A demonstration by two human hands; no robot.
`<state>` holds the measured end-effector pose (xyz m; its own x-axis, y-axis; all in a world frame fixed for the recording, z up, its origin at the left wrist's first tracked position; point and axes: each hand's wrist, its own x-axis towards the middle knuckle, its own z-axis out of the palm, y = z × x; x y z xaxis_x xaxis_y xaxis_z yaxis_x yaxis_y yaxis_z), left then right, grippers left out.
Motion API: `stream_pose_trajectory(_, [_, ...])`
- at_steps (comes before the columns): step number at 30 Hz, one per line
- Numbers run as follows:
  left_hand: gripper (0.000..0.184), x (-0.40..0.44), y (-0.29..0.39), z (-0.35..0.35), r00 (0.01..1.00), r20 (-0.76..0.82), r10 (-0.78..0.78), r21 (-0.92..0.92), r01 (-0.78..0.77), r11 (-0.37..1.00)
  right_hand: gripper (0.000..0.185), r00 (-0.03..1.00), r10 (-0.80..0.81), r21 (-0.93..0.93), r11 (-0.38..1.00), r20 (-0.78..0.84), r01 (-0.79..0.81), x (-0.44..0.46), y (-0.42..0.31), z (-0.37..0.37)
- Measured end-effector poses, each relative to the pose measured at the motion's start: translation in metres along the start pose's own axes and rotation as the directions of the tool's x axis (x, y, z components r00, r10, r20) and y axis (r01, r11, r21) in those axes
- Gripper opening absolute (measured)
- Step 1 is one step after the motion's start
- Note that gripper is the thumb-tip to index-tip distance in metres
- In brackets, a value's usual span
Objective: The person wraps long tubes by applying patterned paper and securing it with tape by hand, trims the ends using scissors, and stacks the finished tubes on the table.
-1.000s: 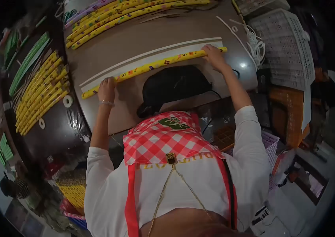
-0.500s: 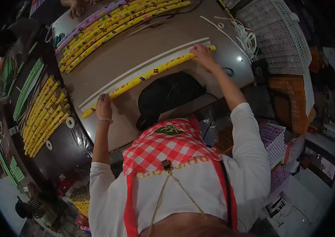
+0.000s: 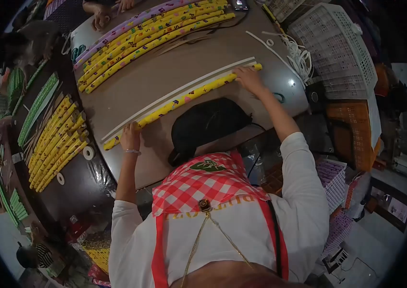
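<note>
Left grip (image 3: pixel 130 138) and right grip (image 3: pixel 248 79), in the head view, curl over a yellow patterned roll (image 3: pixel 184 99) close to its two ends; how tightly, I can't tell from here. It lies across the worktop (image 3: pixel 117 101), between a white strip (image 3: pixel 196 82) on the far side and a black pouch (image 3: pixel 210 122) on the near. I'd judge it light, fairly stiff, perhaps slick, best held near both ends.
</note>
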<state>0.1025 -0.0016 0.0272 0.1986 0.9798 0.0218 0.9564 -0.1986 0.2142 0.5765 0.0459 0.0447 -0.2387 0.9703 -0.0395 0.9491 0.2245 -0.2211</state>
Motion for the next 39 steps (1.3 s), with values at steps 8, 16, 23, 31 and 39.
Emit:
stream_pose_trajectory(8, [0.031, -0.008, -0.001, 0.000, 0.989, -0.122, 0.077, 0.005, -0.077, 0.997, 0.037, 0.997, -0.023, -0.019, 1.000, -0.080, 0.022, -0.007, 0.000, 0.012])
stream_pose_trajectory(16, [0.028, -0.004, 0.006, -0.011, 0.996, -0.069, 0.061, 0.007, -0.061, 0.998, 0.030, 0.978, -0.074, 0.050, 0.995, -0.195, 0.085, -0.007, 0.004, 0.011])
stream_pose_trajectory(23, [0.031, -0.002, 0.011, -0.015, 0.991, 0.118, -0.055, 0.024, 0.053, 0.998, 0.026, 0.962, -0.054, 0.005, 0.998, -0.267, 0.057, -0.006, 0.001, 0.015])
stream_pose_trajectory(31, [0.030, 0.001, 0.004, 0.002, 0.999, 0.046, -0.003, 0.061, 0.000, 0.998, 0.029, 0.976, 0.006, -0.002, 1.000, -0.219, -0.006, -0.002, -0.002, 0.014])
stream_pose_trajectory(39, [0.024, 0.010, 0.015, -0.014, 0.993, 0.092, -0.073, 0.036, 0.070, 0.997, 0.029, 0.978, 0.026, -0.048, 0.998, -0.209, -0.037, -0.002, -0.002, 0.009])
